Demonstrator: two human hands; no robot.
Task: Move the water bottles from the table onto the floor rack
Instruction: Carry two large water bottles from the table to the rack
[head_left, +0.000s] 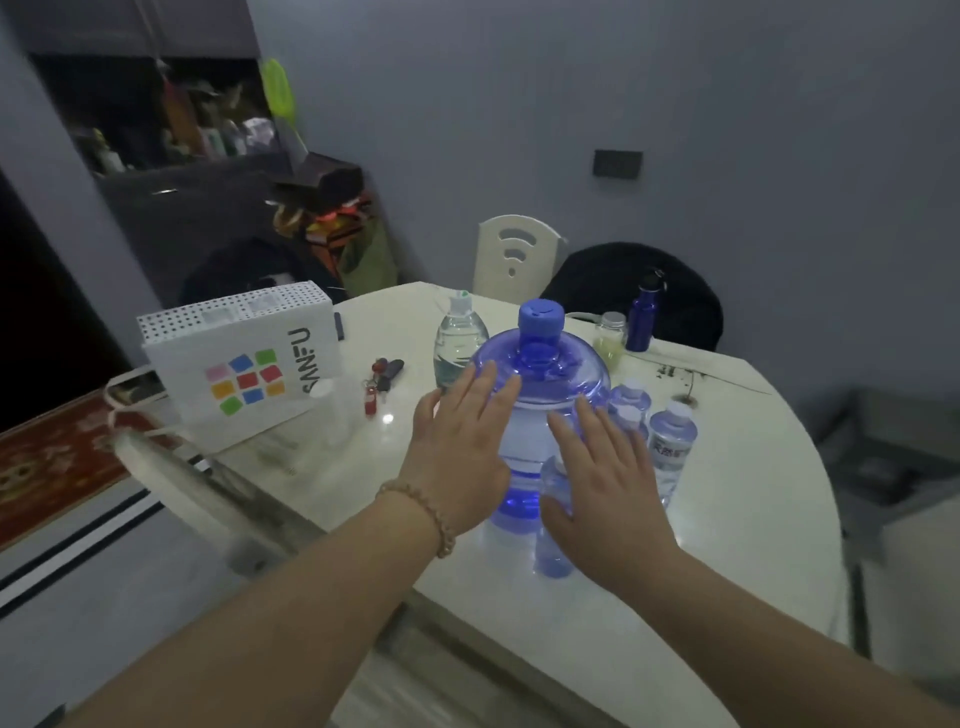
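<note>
Jug (540, 395) — big, translucent blue, domed, capped — upright on table (727, 519).

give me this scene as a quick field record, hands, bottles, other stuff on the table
left hand: open, flat by the big blue plastic water jug
right hand: open, on the jug's other side
jug cap: blue, on
small clear plastic bottles: clustered right of the jug
tall clear bottle: behind the jug, upright
dark blue metal flask: far table edge
white paper bag: left on the white table
floor rack: not in view
</note>
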